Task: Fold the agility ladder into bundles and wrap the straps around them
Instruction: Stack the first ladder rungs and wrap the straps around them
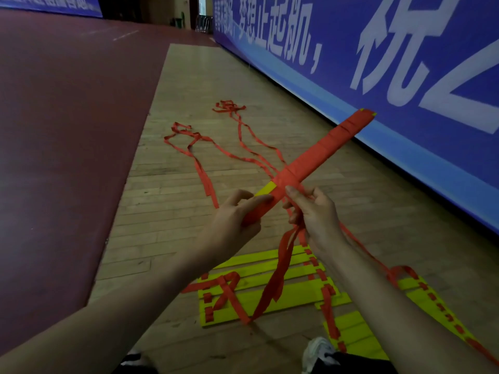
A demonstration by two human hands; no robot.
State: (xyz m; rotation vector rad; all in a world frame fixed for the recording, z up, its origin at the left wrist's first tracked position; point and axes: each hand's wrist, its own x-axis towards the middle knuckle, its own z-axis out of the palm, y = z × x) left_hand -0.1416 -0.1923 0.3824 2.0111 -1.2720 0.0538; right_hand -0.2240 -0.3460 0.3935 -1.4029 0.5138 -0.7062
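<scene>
Step in hand: wrapping a strap round a folded bundle. The bundle (324,149) is held in the air, running from frame centre out toward 2 o'clock, red turns covering most of it, with a short patch of yellow rung (266,189) bare near the holding end. Left-hand grip (232,217), at about 7 o'clock from the bundle's middle, is closed round the near end, fingers curled over the top, forearm coming in from 8 o'clock. Right-hand grip (313,214), just beside it at 3 o'clock, pinches the strap (280,273) against the bundle's underside; the strap's slack hangs from that hand toward 6 o'clock. Loose straps (205,147) trail off across the wooden floor (189,90) toward 11 and 12 o'clock. Unfolded ladder rungs (270,295) lie on the floor at 6 o'clock, under both wrists; a shoe (316,349) shows below them. Blue banner (405,63) along 1 to 3 o'clock. Judgement: next move likely calls for carrying the strap over the bare yellow patch under tension, left grip holding the bundle from twisting. Much slack left to take up.
</scene>
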